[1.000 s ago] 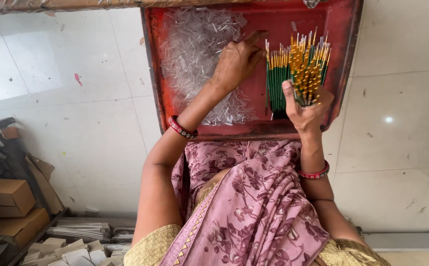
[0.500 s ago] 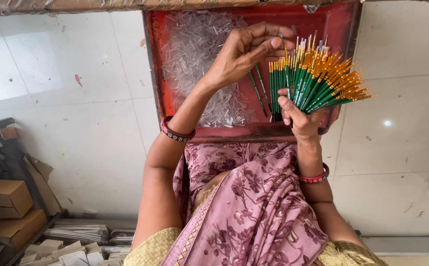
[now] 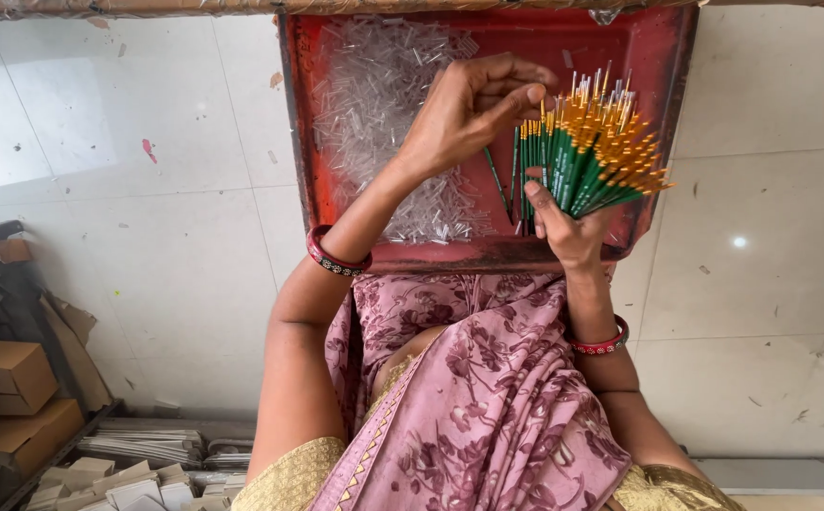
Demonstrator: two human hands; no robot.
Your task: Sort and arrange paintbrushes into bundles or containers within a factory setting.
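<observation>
Nearest to us lies the pink flowered cloth [image 3: 487,397] over the lap, and just beyond it the red tray [image 3: 658,66] rests on the pale tiled floor [image 3: 147,189]. Our right hand [image 3: 573,232] grips a fanned bundle of green brushes [image 3: 587,161] low on their handles, fingers wrapped tight round them, tips pointing up and away. Our left hand [image 3: 473,109] hovers over the tray just beside the fan, fingers [image 3: 516,95] pinched narrow at the tip of one brush; whether they hold a cap we cannot tell. Two or three loose brushes [image 3: 499,180] lie on the tray floor below that hand. Farther back, a large heap of clear plastic caps [image 3: 388,104] fills the tray's left half. We judge the work well short of finished: the heap is big, and most tips in the fan look bare.
</observation>
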